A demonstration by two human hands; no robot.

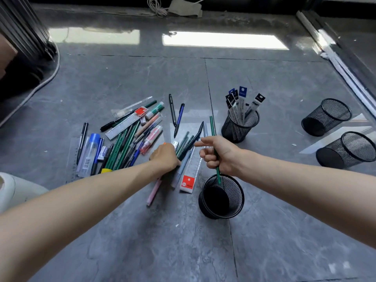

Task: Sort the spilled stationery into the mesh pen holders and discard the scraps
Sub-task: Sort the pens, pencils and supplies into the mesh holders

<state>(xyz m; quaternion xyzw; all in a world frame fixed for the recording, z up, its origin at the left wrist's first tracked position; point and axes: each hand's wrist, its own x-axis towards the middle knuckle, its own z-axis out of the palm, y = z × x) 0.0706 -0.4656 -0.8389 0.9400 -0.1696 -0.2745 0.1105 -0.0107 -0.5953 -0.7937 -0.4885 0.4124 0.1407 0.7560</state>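
Observation:
Spilled stationery lies on the grey floor: green pencils (120, 147), clear rulers (124, 125), pens (179, 119), erasers and highlighters. My right hand (217, 154) grips one green pencil (212, 127) upright, its lower tip at the rim of the near empty mesh holder (221, 197). My left hand (165, 156) reaches into a small bundle of dark green pencils (186, 143) beside a ruler with a red label (190, 176); its fingers are curled over them, and the grip itself is hidden.
A mesh holder (240, 127) filled with refill packs stands behind my right hand. Two more empty mesh holders (327, 117) (348, 149) lie tilted at the right. A pink pen (153, 191) lies near my left wrist. A cable runs along the left.

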